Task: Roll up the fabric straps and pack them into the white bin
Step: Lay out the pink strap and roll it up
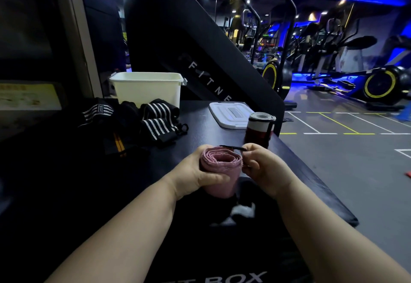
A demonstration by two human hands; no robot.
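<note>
Straps (159,117) are lying mostly unpacked: left hand (195,177) is gripping a pink roll (220,160), right hand (263,167) pinching its black tab (233,148).

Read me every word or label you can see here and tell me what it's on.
"FITNE", cut off: black machine panel.
"BOX", earlier letters cut off: black surface between the forearms.
Yellow sign, strap label: too blurred to read.

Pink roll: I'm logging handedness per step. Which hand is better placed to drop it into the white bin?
Probably left. The left hand grips the pink roll, and the white bin stands on that side, farther back. The right hand only pinches the black tab at its top.
</note>
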